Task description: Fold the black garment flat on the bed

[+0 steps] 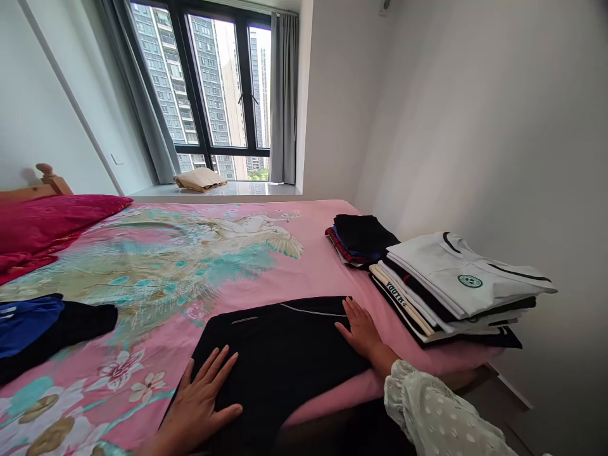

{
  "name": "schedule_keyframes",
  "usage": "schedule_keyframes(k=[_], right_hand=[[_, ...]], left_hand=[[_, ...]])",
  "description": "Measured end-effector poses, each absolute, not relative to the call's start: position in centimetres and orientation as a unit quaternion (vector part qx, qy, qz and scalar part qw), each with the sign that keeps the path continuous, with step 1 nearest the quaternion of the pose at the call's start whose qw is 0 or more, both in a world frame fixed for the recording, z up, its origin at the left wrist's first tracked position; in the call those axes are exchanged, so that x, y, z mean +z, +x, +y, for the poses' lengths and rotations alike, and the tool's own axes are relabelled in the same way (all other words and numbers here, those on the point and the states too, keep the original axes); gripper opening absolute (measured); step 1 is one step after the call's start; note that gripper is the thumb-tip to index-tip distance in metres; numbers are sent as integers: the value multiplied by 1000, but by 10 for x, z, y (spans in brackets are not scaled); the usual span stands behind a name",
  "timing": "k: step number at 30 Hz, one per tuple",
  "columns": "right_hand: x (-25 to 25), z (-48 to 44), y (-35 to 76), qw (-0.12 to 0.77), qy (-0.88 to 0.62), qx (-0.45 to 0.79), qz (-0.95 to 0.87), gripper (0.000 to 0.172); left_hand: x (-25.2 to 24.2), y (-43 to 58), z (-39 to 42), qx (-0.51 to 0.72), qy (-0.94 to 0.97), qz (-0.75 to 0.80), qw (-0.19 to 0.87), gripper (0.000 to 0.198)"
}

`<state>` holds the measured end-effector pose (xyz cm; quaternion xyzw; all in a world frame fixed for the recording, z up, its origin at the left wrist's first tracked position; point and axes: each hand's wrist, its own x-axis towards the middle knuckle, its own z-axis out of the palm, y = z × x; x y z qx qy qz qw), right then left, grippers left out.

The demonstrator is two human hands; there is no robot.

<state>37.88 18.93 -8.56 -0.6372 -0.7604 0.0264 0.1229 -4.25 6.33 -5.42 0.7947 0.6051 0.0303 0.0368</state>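
A pair of black pants (285, 354) lies spread on the near edge of the bed, with thin pale lines near its top; its lower left part runs out of view at the bottom. My left hand (202, 399) rests flat on its left side, fingers spread. On the upper right corner lies my right hand (363, 329), open, fingertips touching the fabric. Neither hand grips anything. Whether the pants are full length cannot be seen.
Right of the pants stands a stack of folded shirts (456, 278), a white one on top. Behind it is a smaller folded pile (363, 237). Blue and black clothing (52, 329) lies at left, near a red pillow (61, 218). A floral sheet (280, 282) covers the bed.
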Motion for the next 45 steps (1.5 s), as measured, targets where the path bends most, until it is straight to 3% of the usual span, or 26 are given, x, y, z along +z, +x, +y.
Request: schedule_keyframes(k=[7, 10, 13, 16, 19, 22, 27, 34, 39, 45], right_hand=[[-80, 188, 375, 76, -654, 32, -752, 73], [-61, 191, 367, 54, -661, 52, -746, 71], [-35, 189, 344, 122, -641, 18, -757, 56], [-22, 182, 311, 197, -548, 25, -813, 49], [-30, 184, 289, 143, -483, 98, -858, 52], [-49, 197, 288, 79, -533, 121, -833, 65], [-61, 216, 295, 47, -596, 114, -794, 80], [-46, 182, 280, 89, -583, 116, -799, 70], [-36, 167, 277, 109, -552, 106, -820, 60], [-39, 183, 318, 96, -569, 55, -815, 58]], left_hand=[[-15, -33, 59, -40, 744, 655, 121, 94], [0, -2, 63, 2, 740, 662, 122, 75], [-2, 27, 66, 68, 754, 644, 112, 55], [-20, 42, 66, 89, 767, 627, 103, 56], [-41, 41, 64, 87, 782, 611, 90, 68], [-52, 35, 62, 90, 791, 601, 79, 77], [-56, 34, 61, 83, 789, 602, 85, 82], [-18, 41, 78, -11, 759, 625, 182, 85], [25, 72, 116, 19, 779, 596, 195, 60], [-17, 115, 154, 99, 797, 585, 114, 62]])
